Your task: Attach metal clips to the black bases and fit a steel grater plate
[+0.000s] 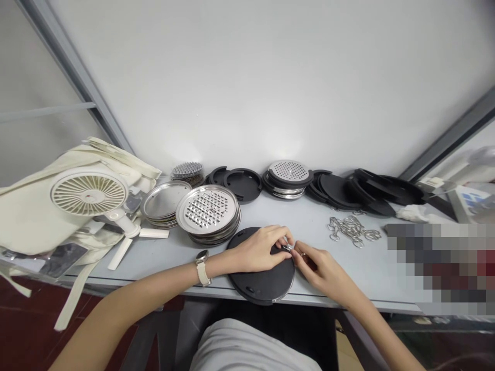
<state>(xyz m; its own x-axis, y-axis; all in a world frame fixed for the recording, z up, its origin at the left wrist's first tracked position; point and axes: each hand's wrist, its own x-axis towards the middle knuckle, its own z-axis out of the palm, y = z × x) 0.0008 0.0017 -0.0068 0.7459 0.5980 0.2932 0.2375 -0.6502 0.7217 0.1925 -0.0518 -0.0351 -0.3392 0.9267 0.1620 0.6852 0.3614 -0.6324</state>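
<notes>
A black round disc (263, 283) with a metal rim edge lies in front of me at the table's front. My left hand (259, 250) rests across its top, its thumb and fingers closed at the right edge around a small shiny metal wire clip (287, 248). Meeting it there, my right hand (319, 268) pinches the same clip; the fingers hide much of it. To the right lies a pile of metal wire clips (353, 230) with looped ends. A stack of round grater plates (209, 211) stands just left of the disc.
Behind stand round metal plates (166, 200), small grater discs (187, 170), black rings (243, 184) and a stack topped by a perforated disc (290, 171). More black discs (340, 190) lie back right. A white fan (91, 195) sits on a cream bag (27, 201) at left.
</notes>
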